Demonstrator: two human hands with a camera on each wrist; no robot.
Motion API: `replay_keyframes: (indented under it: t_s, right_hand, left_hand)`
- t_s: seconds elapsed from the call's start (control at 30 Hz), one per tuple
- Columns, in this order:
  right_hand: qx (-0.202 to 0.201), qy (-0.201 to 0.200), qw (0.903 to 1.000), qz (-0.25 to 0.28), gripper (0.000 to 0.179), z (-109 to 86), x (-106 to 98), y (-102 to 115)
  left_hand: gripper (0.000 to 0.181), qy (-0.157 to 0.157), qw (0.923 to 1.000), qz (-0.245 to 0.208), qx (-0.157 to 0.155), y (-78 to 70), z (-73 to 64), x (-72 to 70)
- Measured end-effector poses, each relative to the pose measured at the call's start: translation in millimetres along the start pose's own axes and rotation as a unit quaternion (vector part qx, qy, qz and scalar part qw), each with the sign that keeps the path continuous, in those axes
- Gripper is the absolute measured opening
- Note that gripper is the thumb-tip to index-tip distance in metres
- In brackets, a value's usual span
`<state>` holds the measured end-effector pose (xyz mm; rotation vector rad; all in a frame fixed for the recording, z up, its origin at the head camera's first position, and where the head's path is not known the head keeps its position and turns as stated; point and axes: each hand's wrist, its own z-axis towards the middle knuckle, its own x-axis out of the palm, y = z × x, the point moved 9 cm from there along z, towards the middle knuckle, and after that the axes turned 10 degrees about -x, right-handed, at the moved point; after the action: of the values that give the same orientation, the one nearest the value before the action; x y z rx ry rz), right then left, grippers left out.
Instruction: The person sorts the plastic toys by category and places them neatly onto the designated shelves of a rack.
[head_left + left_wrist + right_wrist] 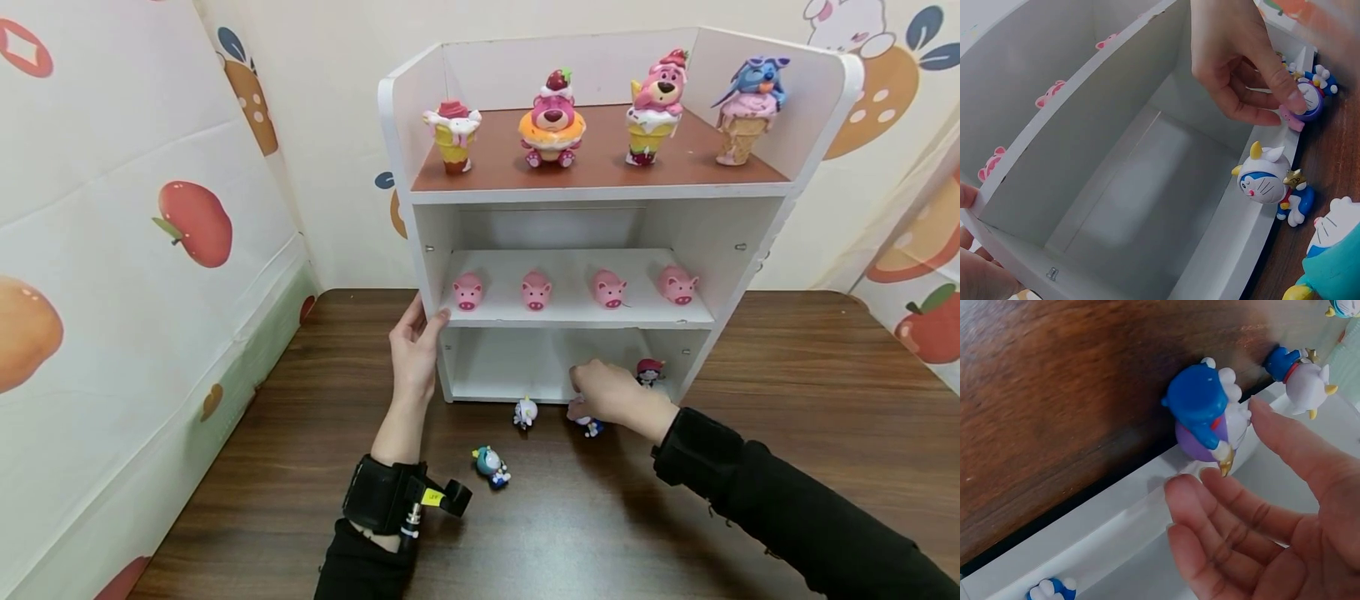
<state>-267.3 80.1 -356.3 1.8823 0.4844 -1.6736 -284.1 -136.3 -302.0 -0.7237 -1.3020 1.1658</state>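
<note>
My left hand [415, 357] grips the left side panel of a white three-tier display shelf [562, 197], thumb at the front edge. At the front of the bottom tier my right hand [613, 392] pinches a blue cat figurine with a purple hood [1200, 394], thumb by its face and curled fingers by its head. This figurine lies at the shelf's lower front lip, partly hidden by the hand in the head view. Left of it lies a white-hooded cat figurine [1264, 180]. Nearer the front is a teal-hooded one [491, 465]. A red-hatted figurine [649, 372] stands on the bottom tier's right side.
Several pink pig figurines [536, 291] line the middle tier. On the brown top tier stand several ice-cream-style figurines, among them a pink bear in an orange ring [552, 125] and a blue one on a cone [748, 108]. A patterned wall covering [135, 250] borders the wooden table [247, 500].
</note>
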Motion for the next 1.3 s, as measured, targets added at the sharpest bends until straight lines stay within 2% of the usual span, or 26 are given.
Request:
replay_keyframes:
  t_s: [0.33, 0.7, 1.0, 1.3]
  right_hand:
    - [0.009, 0.023, 0.9996, 0.011, 0.030, 1.9, 6, 1]
    - [-0.002, 0.021, 0.9987, 0.047, 0.024, 3.9, 8, 1]
    - [-0.028, -0.040, 0.9951, 0.086, 0.024, -1.7, 0, -2]
    - [-0.056, -0.117, 0.9843, 0.119, 0.028, -17.7, -6, -7]
  left_hand:
    - [0.048, -0.001, 1.0000, -0.002, -0.001, 0.7, 0.9, -0.9]
    - [0.048, -0.003, 1.0000, -0.005, -0.002, 0.6, 0.6, -0.5]
    - [0.048, -0.006, 1.0000, 0.000, -0.005, 0.9, 1.4, -0.9]
    - [0.048, -0.006, 1.0000, 0.002, -0.007, 1.2, 0.8, -0.8]
